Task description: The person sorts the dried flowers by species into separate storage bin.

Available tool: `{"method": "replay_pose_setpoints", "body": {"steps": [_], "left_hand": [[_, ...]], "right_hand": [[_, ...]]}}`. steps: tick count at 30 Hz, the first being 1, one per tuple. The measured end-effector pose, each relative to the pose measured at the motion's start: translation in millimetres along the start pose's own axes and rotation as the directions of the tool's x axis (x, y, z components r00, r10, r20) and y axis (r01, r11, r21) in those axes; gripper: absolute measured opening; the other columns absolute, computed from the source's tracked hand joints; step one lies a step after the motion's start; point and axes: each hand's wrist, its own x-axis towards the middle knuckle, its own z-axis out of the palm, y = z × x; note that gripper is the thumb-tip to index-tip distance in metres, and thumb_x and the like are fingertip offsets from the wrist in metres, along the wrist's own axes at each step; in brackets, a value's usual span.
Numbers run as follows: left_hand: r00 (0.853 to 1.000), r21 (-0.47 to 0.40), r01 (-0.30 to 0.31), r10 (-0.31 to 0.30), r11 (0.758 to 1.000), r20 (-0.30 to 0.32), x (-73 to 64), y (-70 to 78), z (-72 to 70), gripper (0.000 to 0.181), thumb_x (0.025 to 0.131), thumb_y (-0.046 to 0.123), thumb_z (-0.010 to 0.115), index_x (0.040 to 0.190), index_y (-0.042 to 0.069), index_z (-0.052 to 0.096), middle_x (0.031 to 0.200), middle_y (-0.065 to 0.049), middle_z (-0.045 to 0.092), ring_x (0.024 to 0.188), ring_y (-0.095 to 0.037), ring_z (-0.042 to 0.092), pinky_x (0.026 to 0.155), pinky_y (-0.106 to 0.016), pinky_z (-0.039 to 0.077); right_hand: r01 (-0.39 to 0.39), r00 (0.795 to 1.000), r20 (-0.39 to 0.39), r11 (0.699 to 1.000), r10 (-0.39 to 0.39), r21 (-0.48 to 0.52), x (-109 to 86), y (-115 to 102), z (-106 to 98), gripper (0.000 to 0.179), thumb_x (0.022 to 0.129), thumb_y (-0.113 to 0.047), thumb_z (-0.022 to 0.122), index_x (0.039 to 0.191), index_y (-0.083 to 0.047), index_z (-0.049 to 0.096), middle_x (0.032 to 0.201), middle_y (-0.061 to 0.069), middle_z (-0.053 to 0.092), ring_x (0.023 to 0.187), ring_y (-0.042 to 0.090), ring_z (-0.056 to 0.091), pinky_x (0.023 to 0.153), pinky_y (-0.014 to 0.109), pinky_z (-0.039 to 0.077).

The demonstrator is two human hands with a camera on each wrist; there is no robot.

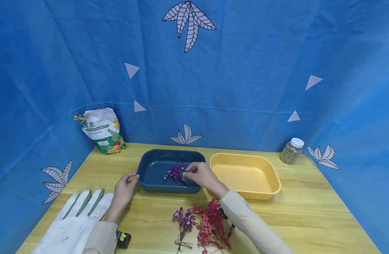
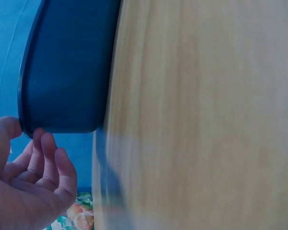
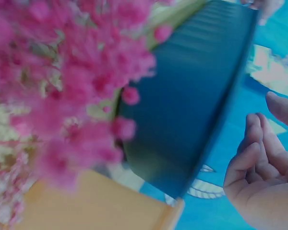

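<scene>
My left hand (image 1: 124,190) pinches the left end of a blue plastic basin (image 1: 172,189); in the left wrist view the thumb is at the rim and the fingertips touch the end wall. A small sprig of purple dried flowers (image 1: 175,171) is inside the basin. Just right of the sprig, my right hand (image 1: 201,173) reaches over the basin's right side, fingers loosely bent. The right wrist view shows a gap between thumb (image 3: 281,108) and forefinger, with nothing visible between them; the basin wall hides the sprig there.
A yellow basin (image 1: 245,193) stands right of the blue one. In front lie a tied purple flower bunch (image 1: 184,220) and pink dried flowers (image 1: 210,222), close under the right forearm. White gloves (image 1: 67,225), a fertilizer bag (image 1: 104,130) and a lidded jar (image 1: 291,151) are around.
</scene>
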Motion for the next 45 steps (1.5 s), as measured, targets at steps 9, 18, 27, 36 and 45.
{"method": "replay_pose_setpoints", "body": {"steps": [9, 18, 27, 36, 45], "left_hand": [[1.0, -0.003, 0.003, -0.003, 1.0, 0.008, -1.1, 2.1, -0.4, 0.044, 0.099, 0.029, 0.049, 0.126, -0.005, 0.053, 0.108, -0.024, 0.062, 0.096, -0.032, 0.063, 0.077, -0.029, 0.047], [1.0, -0.013, 0.008, -0.008, 1.0, 0.003, -2.3, 4.1, -0.3, 0.042, 0.099, 0.027, 0.05, 0.125, -0.005, 0.053, 0.109, -0.025, 0.062, 0.095, -0.032, 0.062, 0.075, -0.025, 0.046], [1.0, -0.012, 0.018, -0.018, 1.0, 0.008, -1.9, 2.6, -1.0, 0.042, 0.099, 0.029, 0.05, 0.125, -0.004, 0.053, 0.108, -0.024, 0.063, 0.092, -0.029, 0.063, 0.073, -0.024, 0.046], [1.0, -0.007, 0.012, -0.012, 1.0, 0.005, -1.5, 2.4, 0.5, 0.043, 0.099, 0.03, 0.051, 0.125, -0.004, 0.054, 0.109, -0.024, 0.063, 0.087, -0.023, 0.063, 0.073, -0.024, 0.046], [1.0, -0.01, 0.009, -0.009, 1.0, -0.014, -0.9, 0.9, 1.0, 0.041, 0.098, 0.029, 0.051, 0.123, -0.003, 0.054, 0.106, -0.023, 0.064, 0.083, -0.019, 0.063, 0.069, -0.02, 0.046]], "right_hand": [[0.045, 0.978, -0.206, 0.999, -0.04, 0.02, -45.3, 10.8, -17.6, 0.011, 0.085, -0.02, 0.072, 0.09, -0.01, 0.07, 0.079, -0.003, 0.062, 0.067, 0.012, 0.053, 0.06, 0.025, 0.045], [0.051, 0.933, -0.356, 0.998, -0.059, -0.033, -88.8, 38.6, -22.6, 0.014, 0.078, -0.014, 0.078, 0.088, -0.008, 0.071, 0.082, 0.0, 0.065, 0.073, 0.014, 0.057, 0.066, 0.029, 0.05], [0.02, 0.93, -0.366, 1.0, -0.022, -0.011, -127.2, 56.8, -26.6, 0.011, 0.076, -0.012, 0.078, 0.082, -0.01, 0.069, 0.075, -0.006, 0.06, 0.066, 0.007, 0.052, 0.059, 0.022, 0.045], [-0.068, 0.955, -0.292, 0.998, 0.06, -0.019, -167.3, 70.7, -16.2, 0.017, 0.075, -0.015, 0.08, 0.073, -0.015, 0.063, 0.07, -0.009, 0.053, 0.063, -0.001, 0.044, 0.057, 0.019, 0.042], [-0.249, 0.96, -0.164, 0.959, 0.226, -0.136, -179.4, 77.6, -17.8, 0.027, 0.075, -0.028, 0.079, 0.067, -0.015, 0.056, 0.061, -0.008, 0.049, 0.053, 0.003, 0.041, 0.055, 0.021, 0.038]]}}
